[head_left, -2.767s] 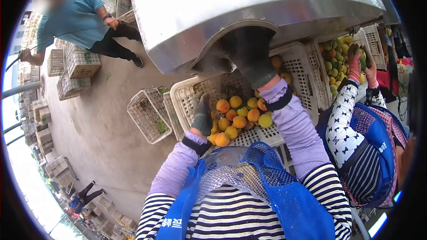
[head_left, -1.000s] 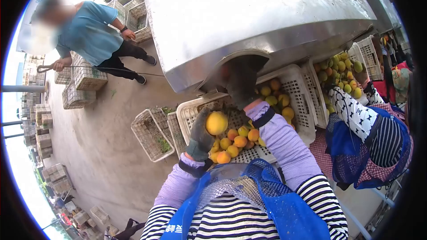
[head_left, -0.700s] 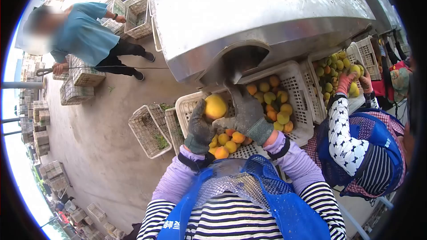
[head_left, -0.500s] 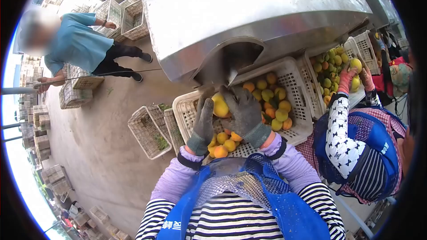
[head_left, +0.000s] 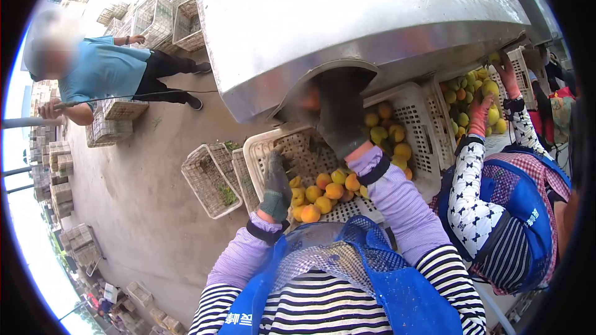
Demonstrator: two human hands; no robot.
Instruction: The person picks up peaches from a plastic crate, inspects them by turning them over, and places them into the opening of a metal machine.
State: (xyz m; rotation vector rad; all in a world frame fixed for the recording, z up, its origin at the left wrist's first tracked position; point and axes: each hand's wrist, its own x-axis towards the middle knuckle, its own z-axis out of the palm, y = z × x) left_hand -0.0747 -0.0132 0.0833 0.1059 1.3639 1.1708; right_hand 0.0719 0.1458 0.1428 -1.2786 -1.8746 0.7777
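My left hand (head_left: 277, 180), in a grey glove, is over the left side of a white crate (head_left: 258, 146). Its fingers point up and hold nothing visible. My gloved right hand (head_left: 341, 111) reaches into the dark opening of a metal chute; its fingertips are hidden. Beside it in the opening is a blurred orange shape, perhaps a fruit (head_left: 310, 97). Yellow-orange fruits (head_left: 334, 190) lie along the near side of the crate, right of my left hand. More fruits (head_left: 402, 150) fill its right part, some with green leaves.
The metal machine (head_left: 354, 12) overhangs the crate. A co-worker (head_left: 496, 211) at right handles fruit over another crate (head_left: 437, 127). A person in blue (head_left: 105, 65) stands at upper left, holding a pole. Crates (head_left: 208, 183) sit on the floor at left.
My hands have moved apart, the right one up into the chute. The yellow fruit between them is no longer there. The person in blue and the co-worker's hands have shifted.
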